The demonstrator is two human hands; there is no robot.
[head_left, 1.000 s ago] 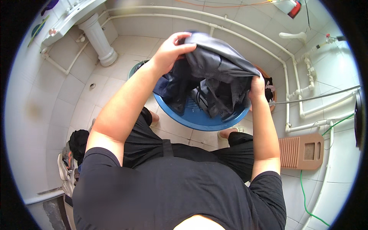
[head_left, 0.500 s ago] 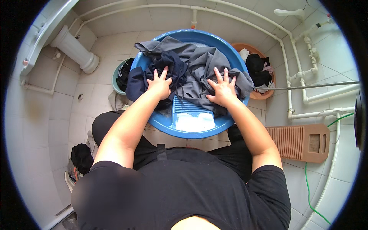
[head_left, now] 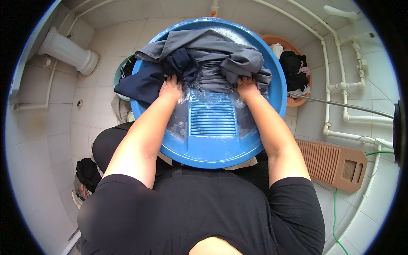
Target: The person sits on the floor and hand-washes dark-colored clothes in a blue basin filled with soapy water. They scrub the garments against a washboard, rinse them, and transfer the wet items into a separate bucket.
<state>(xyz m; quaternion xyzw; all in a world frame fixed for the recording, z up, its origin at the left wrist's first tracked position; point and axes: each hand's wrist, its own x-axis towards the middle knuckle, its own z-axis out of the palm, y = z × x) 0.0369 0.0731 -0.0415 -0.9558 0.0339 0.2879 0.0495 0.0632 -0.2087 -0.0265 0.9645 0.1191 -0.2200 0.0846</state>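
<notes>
A big round blue basin (head_left: 212,158) with a built-in ribbed washboard (head_left: 212,117) holds soapy water and wet clothes. Beside the washboard's upper left corner, my left hand (head_left: 171,90) is in the water, its fingers closed into a navy garment (head_left: 140,85). Part of that garment hangs over the basin's left rim. At the washboard's upper right, my right hand (head_left: 247,88) has its fingers bent into a bunched grey garment (head_left: 242,61); the cloth partly covers them. The grey cloth spreads across the far half of the basin.
An orange basin (head_left: 309,91) of dark and light clothes stands behind on the right, a green tub (head_left: 120,76) on the left. A loose brown washboard (head_left: 331,163) lies at the right, near white pipes (head_left: 329,85) and a green hose (head_left: 335,221). A white pedestal (head_left: 70,53) stands far left.
Both hands have gone from lying spread on the clothes to pressing down into the water with bent fingers. The clothes have shifted away from me, baring the washboard. The basin appears closer.
</notes>
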